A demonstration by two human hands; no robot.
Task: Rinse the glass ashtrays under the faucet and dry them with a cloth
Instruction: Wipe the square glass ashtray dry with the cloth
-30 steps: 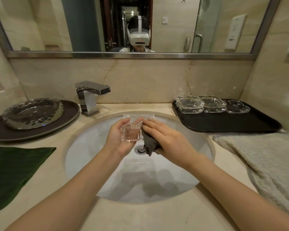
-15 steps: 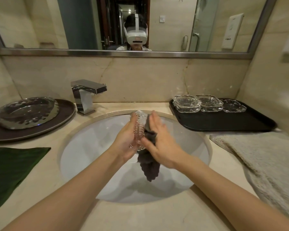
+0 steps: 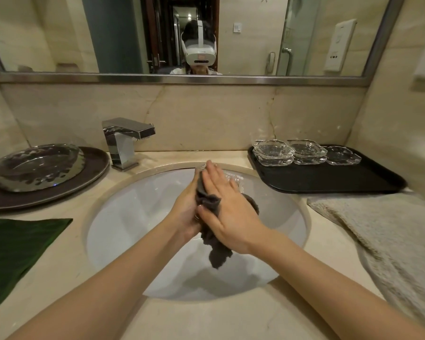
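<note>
Beige marble counter [image 3: 231, 320] carries a black tray [image 3: 329, 180], dark plate [image 3: 93, 177], green cloth [image 3: 15, 251] and beige towel [image 3: 390, 241]

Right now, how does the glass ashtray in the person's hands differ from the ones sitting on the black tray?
The held ashtray is tipped on edge over the sink, mostly hidden by the dark cloth and both hands; the tray ashtrays lie flat, fully visible, untouched, some of them stacked, on the black tray. All look like clear glass.

Both forearms bare, no sleeves, watch or bracelets visible on left hand [image 3: 185, 212] or right hand [image 3: 227, 212]. Mirror reflection shows a white headset [image 3: 199, 54] with a white top strap, dark hair, light-coloured top at the collar.
</note>
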